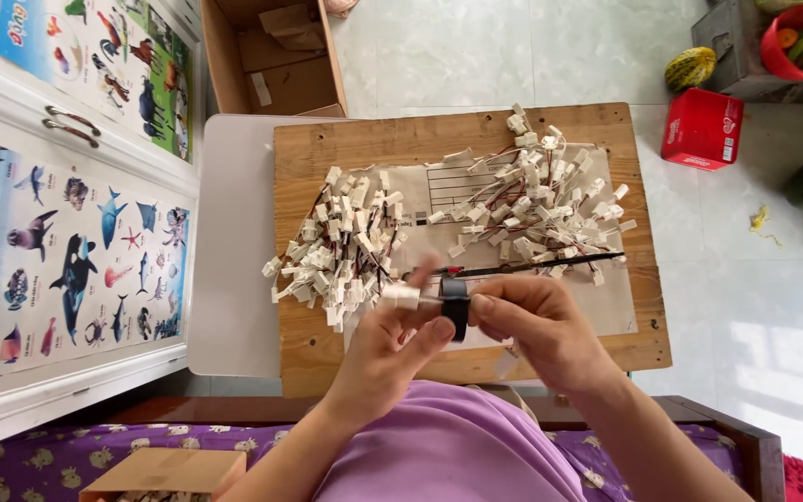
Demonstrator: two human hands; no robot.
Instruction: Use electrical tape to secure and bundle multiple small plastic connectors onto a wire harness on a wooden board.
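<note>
L hand [385,346] pinching white connector [401,297], R hand [533,325] fingers closed on black tape roll [455,307], mid-wrap prob. Two connector piles [550,200] on wooden board [309,353] (done vs left, can't tell).

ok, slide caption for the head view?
Both hands, left hand and right hand, pinch a white connector above a wooden board.
</note>
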